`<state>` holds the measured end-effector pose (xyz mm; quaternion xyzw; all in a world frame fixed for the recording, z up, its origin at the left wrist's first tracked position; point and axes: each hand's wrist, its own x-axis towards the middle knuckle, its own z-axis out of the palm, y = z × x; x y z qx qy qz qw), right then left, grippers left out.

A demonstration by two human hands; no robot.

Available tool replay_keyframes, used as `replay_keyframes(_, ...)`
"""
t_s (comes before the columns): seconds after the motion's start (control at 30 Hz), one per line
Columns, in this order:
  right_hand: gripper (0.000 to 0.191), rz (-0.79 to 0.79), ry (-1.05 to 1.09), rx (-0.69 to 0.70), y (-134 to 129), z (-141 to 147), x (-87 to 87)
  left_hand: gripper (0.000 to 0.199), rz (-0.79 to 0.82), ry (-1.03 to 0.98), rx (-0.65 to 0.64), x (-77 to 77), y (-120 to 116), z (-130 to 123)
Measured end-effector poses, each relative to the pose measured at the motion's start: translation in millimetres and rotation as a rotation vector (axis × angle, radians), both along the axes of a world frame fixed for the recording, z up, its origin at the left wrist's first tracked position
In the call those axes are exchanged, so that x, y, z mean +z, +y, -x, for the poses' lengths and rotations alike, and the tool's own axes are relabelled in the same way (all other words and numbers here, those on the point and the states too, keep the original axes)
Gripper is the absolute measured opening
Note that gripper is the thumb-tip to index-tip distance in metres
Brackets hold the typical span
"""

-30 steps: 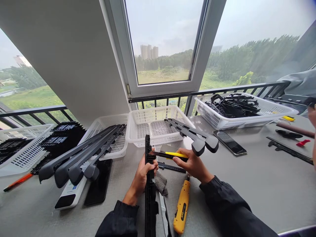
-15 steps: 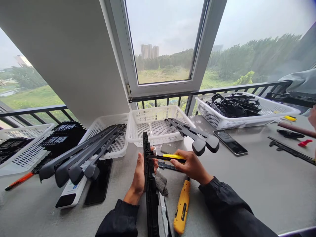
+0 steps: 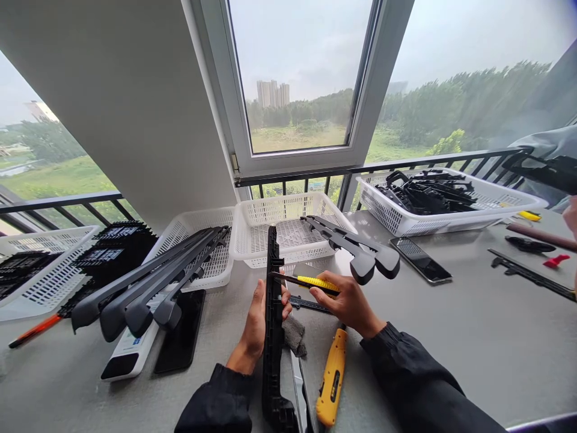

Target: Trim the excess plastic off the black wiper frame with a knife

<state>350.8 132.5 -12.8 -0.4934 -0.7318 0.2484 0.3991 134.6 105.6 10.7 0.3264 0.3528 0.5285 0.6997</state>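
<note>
A long black plastic part point(image 3: 273, 325) stands nearly lengthwise before me, its far end raised off the table. My left hand point(image 3: 253, 325) is closed round its middle, thumb on the left side and fingertips showing on the right. In my right hand point(image 3: 351, 300) is a yellow-handled utility knife point(image 3: 315, 284), its tip pointing left and meeting the part above my left fingers. A grey cloth point(image 3: 294, 335) lies just right of the part. The yellow power tool point(image 3: 332, 379) rests on the table below my right hand.
White baskets point(image 3: 288, 246) line the back; one at right holds a heap of black parts point(image 3: 433, 192). Long grey bars point(image 3: 148, 282) lean over baskets. Phones point(image 3: 421, 260), a caliper point(image 3: 536, 273) and an orange pen-like tool point(image 3: 36, 331) lie about. Another person's hand point(image 3: 571, 216) shows at far right.
The black part has shifted slightly up and turned in my left hand, showing more of its ribbed side. The knife tip has moved a little up along it. The other person's black part has tilted.
</note>
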Motion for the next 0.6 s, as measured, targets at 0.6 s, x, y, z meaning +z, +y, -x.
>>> replay_keyframes(0.6,0.025,0.050,-0.015,0.139,-1.7,-0.7,4.4,0.074,0.026,0.047,0.077,2.7,-1.7,-0.6)
